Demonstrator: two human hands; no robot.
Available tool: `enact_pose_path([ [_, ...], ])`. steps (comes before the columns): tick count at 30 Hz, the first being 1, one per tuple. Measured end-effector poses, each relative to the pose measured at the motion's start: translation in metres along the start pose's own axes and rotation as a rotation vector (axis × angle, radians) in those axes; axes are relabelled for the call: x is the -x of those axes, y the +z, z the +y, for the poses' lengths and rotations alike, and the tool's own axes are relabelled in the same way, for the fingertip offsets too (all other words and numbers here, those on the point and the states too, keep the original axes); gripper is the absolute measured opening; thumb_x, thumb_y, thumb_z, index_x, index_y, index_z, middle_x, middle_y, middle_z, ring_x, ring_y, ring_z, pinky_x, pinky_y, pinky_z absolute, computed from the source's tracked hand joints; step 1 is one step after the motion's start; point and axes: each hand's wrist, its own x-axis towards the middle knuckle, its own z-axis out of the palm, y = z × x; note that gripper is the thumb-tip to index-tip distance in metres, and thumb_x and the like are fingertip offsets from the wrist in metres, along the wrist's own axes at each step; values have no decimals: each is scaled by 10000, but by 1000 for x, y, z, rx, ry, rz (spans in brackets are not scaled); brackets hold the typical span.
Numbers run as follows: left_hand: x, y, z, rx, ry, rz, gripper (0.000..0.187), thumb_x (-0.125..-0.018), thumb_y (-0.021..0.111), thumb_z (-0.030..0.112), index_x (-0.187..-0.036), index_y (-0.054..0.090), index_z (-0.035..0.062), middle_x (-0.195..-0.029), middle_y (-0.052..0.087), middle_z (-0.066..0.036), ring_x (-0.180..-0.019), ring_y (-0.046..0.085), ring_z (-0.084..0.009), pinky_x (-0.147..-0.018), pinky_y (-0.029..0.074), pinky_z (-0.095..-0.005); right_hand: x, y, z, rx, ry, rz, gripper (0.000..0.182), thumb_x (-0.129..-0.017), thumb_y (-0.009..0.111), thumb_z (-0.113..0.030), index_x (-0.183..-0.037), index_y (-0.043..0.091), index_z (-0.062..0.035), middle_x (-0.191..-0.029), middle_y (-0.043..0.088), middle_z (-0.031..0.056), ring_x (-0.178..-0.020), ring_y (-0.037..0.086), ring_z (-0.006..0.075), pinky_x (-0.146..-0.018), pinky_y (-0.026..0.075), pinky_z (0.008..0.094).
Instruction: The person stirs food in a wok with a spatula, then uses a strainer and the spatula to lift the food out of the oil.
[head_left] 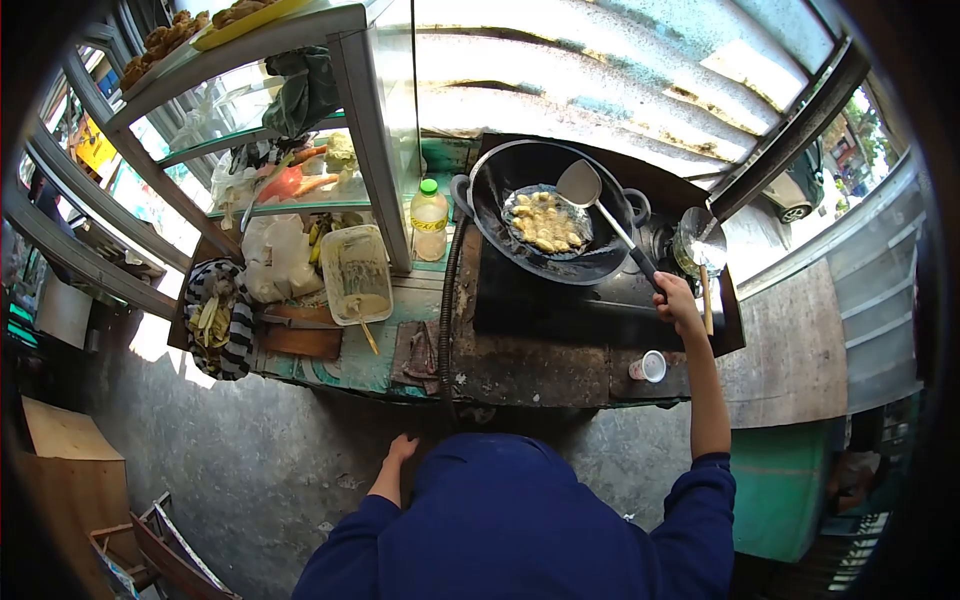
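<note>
My right hand (680, 304) is wrapped round the black handle of a long metal spatula (579, 184). The spatula's flat blade is over the far right part of a large dark wok (493, 180). In the wok, several golden pieces of food (546, 222) sit in bubbling oil. My left hand (403, 447) hangs low in front of the counter's edge, away from the wok. Its fingers show too little to tell whether they hold anything.
A strainer (700, 240) lies right of the wok; a small white cup (652, 366) stands at the counter front. To the left are a green-capped bottle (430, 225), a plastic tub (357, 262), a wooden board (300, 342) and a glass display case (355, 130).
</note>
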Motion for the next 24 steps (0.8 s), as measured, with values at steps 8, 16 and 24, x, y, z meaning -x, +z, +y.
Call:
enact_pose_path([
  [8, 0, -1, -9, 3, -28, -9, 563, -711, 475, 336, -1123, 373, -33, -1128, 389, -233, -1065, 372, -318, -887, 311, -336, -12, -9, 6, -256, 213, -20, 172, -808, 428, -259, -815, 469, -93, -513, 358, -35, -322, 236, 11, -286, 155, 155],
  [16, 0, -2, -7, -23, 15, 17, 531, -708, 479, 331, -1080, 416, -42, -1080, 424, -247, -1028, 400, -336, -860, 332, -347, 10, 3, -12, -138, 107, -65, 213, -806, 433, -257, -899, 488, -73, -516, 375, -27, -315, 236, 11, -283, 151, 152],
  [24, -2, -4, -4, 14, 9, 1, 548, -709, 478, 330, -1083, 401, -64, -1086, 415, -255, -1034, 396, -333, -864, 329, -340, -12, -5, 9, 60, -18, 136, 221, -805, 436, -249, -914, 472, -60, -519, 406, 13, -312, 269, 24, -275, 173, 159],
])
